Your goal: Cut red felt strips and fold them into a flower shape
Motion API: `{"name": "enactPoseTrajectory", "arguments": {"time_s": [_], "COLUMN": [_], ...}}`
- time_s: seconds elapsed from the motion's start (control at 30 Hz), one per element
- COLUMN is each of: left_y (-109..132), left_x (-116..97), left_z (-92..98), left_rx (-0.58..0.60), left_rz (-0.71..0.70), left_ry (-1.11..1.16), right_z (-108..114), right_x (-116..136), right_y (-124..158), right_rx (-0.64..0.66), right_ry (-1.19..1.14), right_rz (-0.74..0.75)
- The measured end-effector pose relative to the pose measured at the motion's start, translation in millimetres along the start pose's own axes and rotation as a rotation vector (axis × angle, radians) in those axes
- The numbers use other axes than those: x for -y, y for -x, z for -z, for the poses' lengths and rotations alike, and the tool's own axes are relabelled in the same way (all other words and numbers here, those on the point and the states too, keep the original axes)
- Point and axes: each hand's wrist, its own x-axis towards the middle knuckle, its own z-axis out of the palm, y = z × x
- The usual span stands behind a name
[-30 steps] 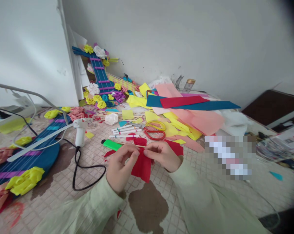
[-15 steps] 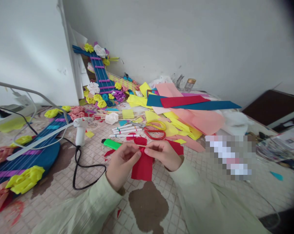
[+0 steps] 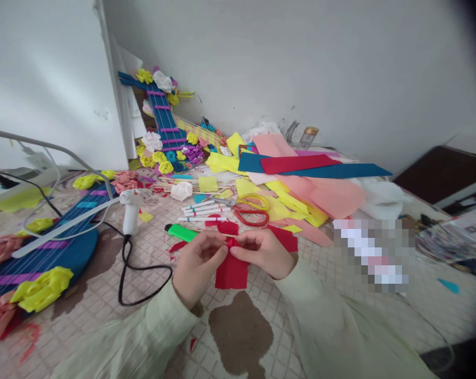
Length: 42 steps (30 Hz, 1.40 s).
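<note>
Between my two hands is a strip of red crepe paper [image 3: 231,273], gathered at its upper part and hanging down flat below. My left hand [image 3: 198,263] pinches the gathered part from the left, thumb against fingers. From the right, my right hand [image 3: 265,253] pinches the same spot, its fingertips close to the left ones. Just beyond the fingertips shows a small rounded red paper piece [image 3: 227,227]; whether it joins the strip I cannot tell. More red paper [image 3: 283,238] lies behind my right hand.
Beyond my hands lie scissors [image 3: 252,217], white markers [image 3: 204,211] and a bright green object [image 3: 181,232] with a black end. At left are a white glue gun [image 3: 130,216] with a black cord and a blue guitar-shaped piece [image 3: 82,245]. Coloured paper strips [image 3: 356,169] are piled behind.
My right thumb and fingers have shifted slightly left, nearer the left fingertips. The red paper is pinched tighter, and the thin pale stick seen between the fingers earlier is now hidden.
</note>
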Motion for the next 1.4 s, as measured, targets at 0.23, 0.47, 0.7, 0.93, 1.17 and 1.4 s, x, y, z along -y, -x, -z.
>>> {"name": "enactPoseTrajectory", "arguments": {"time_s": [0.23, 0.47, 0.7, 0.93, 1.17, 1.4], "left_y": [0.9, -0.8, -0.3, -0.3, -0.8, -0.6], "left_x": [-3.1, 1.4, -0.7, -1.1, 1.4, 0.4], "left_z": [-1.3, 0.8, 0.2, 0.2, 0.6, -0.8], "left_rx": [-0.004, 0.008, -0.011, -0.008, -0.014, -0.001], "left_rz": [0.002, 0.003, 0.013, 0.011, 0.001, -0.008], "left_ry": [-0.051, -0.008, -0.007, -0.01, -0.036, -0.117], "right_z": [0.2, 1.1, 1.7, 1.5, -1.0, -1.9], "right_x": [2.9, 6.3, 1.6, 2.4, 4.2, 1.3], "right_y": [0.5, 0.4, -0.5, -0.6, 0.4, 0.5], "right_rx": [0.016, 0.036, 0.054, 0.064, 0.063, 0.074], "right_ry": [0.016, 0.003, -0.025, 0.011, 0.031, 0.041], "right_rz": [0.023, 0.003, -0.04, -0.004, 0.021, 0.03]}}
